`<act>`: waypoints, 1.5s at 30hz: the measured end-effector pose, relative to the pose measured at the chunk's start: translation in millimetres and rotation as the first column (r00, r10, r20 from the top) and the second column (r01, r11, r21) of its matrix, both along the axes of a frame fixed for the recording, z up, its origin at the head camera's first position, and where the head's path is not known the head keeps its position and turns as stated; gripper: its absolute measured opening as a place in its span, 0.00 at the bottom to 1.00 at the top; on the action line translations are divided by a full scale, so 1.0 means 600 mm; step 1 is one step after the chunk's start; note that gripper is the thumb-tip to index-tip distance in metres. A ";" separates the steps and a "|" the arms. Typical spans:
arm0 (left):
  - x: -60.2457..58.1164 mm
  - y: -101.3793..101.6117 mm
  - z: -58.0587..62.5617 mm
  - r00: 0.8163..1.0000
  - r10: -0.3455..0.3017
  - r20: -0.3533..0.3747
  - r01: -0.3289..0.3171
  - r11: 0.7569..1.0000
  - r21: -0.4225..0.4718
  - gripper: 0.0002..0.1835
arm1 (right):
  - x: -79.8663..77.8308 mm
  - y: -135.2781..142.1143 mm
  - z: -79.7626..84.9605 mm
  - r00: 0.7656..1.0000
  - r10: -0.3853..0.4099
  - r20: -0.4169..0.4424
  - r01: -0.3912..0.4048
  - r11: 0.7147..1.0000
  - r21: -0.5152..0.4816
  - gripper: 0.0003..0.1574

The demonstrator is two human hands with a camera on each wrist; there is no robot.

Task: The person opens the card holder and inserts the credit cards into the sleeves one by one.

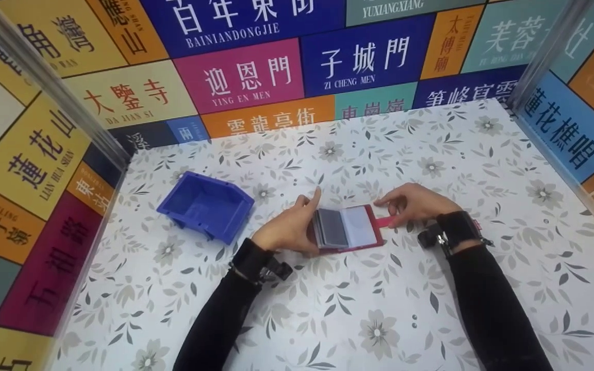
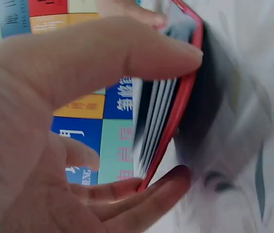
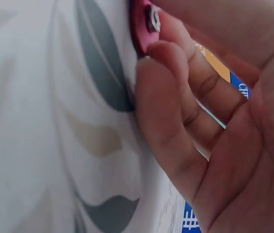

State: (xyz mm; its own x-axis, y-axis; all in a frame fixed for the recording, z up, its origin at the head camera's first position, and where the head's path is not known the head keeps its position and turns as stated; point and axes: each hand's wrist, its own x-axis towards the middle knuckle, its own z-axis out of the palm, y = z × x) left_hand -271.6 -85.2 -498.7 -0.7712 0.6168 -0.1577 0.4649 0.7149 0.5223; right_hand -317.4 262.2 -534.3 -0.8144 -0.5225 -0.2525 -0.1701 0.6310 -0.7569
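Note:
A red card holder point(image 1: 379, 234) lies spread open on the table, its clear sleeves point(image 1: 332, 226) stacked on the left half and a pale inner side on the right. My left hand point(image 1: 289, 226) grips its left half, thumb on the near edge and fingers at the far one. In the left wrist view, the red cover point(image 2: 186, 94) and layered sleeves sit between thumb and fingers. At the right side, my right hand point(image 1: 413, 203) pinches a short red strap point(image 1: 384, 221). A metal snap point(image 3: 153, 18) shows on that strap in the right wrist view, with bent fingers point(image 3: 161, 97) beside it.
An open blue plastic bin point(image 1: 207, 206) stands to the left of my left hand. The table point(image 1: 323, 309) has a white floral cover. Panels with coloured, lettered blocks point(image 1: 250, 72) rise at the back and both sides.

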 end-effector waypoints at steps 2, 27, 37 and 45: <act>0.000 0.003 0.006 1.000 -0.018 -0.002 0.018 0.998 0.058 0.76 | 0.001 0.000 0.000 1.000 -0.010 0.022 0.010 1.000 -0.006 0.38; 0.015 0.087 -0.081 0.982 -0.093 -0.162 0.105 0.992 0.067 0.35 | -0.001 -0.003 -0.002 0.999 0.027 -0.029 -0.026 0.999 0.046 0.37; 0.008 0.083 -0.093 0.988 -0.034 -0.152 0.054 0.990 0.129 0.39 | -0.001 0.008 0.007 1.000 -0.009 0.003 0.009 0.998 0.065 0.26; 0.001 0.080 -0.109 0.995 0.051 -0.083 -0.028 0.966 0.257 0.46 | 0.002 0.017 0.014 0.999 0.038 0.005 -0.039 0.998 0.059 0.08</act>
